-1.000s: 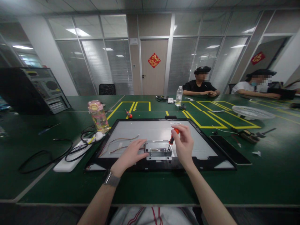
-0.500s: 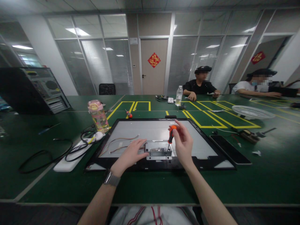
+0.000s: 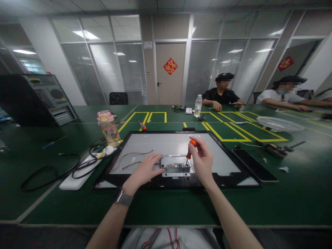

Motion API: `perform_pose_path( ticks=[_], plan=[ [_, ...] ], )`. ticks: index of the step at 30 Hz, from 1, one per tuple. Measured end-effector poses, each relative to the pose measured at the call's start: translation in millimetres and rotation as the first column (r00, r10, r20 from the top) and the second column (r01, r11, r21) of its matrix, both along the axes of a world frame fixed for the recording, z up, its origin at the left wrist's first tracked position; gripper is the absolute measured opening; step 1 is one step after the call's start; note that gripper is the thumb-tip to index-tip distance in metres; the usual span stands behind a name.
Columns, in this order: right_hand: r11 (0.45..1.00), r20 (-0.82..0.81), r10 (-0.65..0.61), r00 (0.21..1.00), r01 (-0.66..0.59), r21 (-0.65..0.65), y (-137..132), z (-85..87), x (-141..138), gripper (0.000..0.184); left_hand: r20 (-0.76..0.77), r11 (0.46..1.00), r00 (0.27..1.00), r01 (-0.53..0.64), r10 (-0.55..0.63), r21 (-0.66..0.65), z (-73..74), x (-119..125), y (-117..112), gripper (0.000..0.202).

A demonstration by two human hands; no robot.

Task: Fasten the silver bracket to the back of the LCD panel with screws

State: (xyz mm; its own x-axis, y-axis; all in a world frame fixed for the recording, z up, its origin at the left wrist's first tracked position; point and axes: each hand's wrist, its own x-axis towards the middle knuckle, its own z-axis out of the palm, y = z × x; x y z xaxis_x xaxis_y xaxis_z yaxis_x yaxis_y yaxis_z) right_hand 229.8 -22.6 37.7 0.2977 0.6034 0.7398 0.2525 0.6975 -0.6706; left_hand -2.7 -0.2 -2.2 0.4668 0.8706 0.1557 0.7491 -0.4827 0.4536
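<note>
A flat display panel [image 3: 153, 141] with a black frame lies on the green table, its grey back facing up. A metal bracket [image 3: 176, 169] sits near the panel's front edge. My left hand [image 3: 144, 171] holds the bracket's left end between thumb and fingers. In my right hand [image 3: 203, 159] is an orange-and-black screwdriver [image 3: 190, 152], gripped by the handle between thumb and fingers. It stands nearly upright, its tip down at the bracket's right end. Thin cables [image 3: 129, 154] lie across the panel's left half.
Left of the panel are a white power strip [image 3: 75, 178] with black cords, a pink-lidded bottle [image 3: 108, 129] and a computer case [image 3: 38, 98]. A phone [image 3: 254, 166] lies to the right. A water bottle [image 3: 198, 105] and two people sit beyond.
My right hand's fingers have curled further around the screwdriver's handle, and the handle leans slightly more to the right. My left hand stays on the bracket.
</note>
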Motion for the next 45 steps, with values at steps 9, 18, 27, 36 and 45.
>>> perform_pose_path(
  ticks=[9,18,27,36,45],
  plan=[
    [0.999,0.07,-0.031,0.997,0.032,-0.005,-2.7,2.2,0.4,0.022,0.007,1.0,1.0,0.004,-0.005,0.026,-1.0,0.0,-0.1,0.062],
    [1.0,0.136,-0.002,0.991,0.005,-0.021,-3.7,2.1,-0.3,0.036,-0.012,1.0,1.0,-0.001,0.001,0.022,-1.4,0.1,0.8,0.064],
    [0.991,0.23,-0.13,0.965,0.133,0.002,0.4,1.4,-0.8,0.036,-0.024,1.0,1.0,-0.007,0.007,0.019,3.1,2.8,-1.6,0.062],
    [0.983,0.053,-0.183,0.982,0.184,-0.014,-1.5,0.8,-1.9,0.035,0.0,0.999,1.0,-0.004,0.004,0.035,0.2,1.0,-0.8,0.062],
    [0.959,-0.344,0.021,0.939,-0.116,-0.257,2.7,2.9,-6.2,0.045,0.0,1.0,1.0,0.002,-0.002,0.022,4.4,1.6,-3.2,0.061]
  ],
)
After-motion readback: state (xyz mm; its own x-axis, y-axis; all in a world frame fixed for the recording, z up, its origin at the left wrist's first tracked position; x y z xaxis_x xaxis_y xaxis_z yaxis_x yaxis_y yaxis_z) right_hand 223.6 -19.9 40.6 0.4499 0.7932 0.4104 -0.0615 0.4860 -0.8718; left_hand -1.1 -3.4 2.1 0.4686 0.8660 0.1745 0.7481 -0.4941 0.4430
